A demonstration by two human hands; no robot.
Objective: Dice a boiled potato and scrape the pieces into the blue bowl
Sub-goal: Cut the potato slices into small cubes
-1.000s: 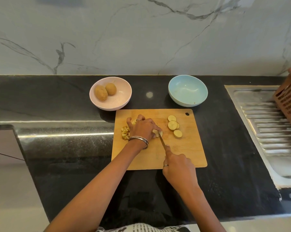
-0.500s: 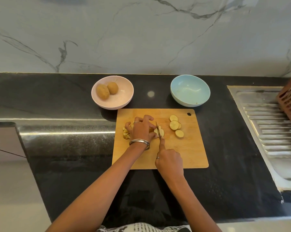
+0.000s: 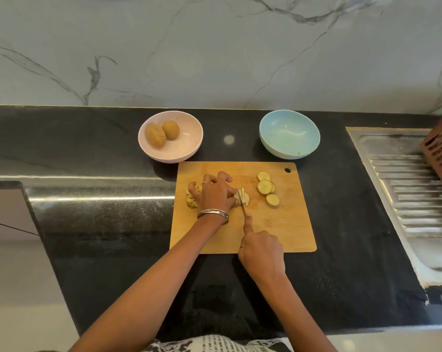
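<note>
No readable text, label, brand, number or sign on anything in view.

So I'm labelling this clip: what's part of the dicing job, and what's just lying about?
In use: cutting board, knife, potato slices, diced pieces, blue bowl, left hand, right hand.
Idle: pink bowl with two whole potatoes, sink drainboard, brown basket.

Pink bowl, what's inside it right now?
Two whole, unpeeled potatoes lie touching at the left of the pink bowl. The rest of its inside shows bare; whatever lies under the potatoes is covered.
</note>
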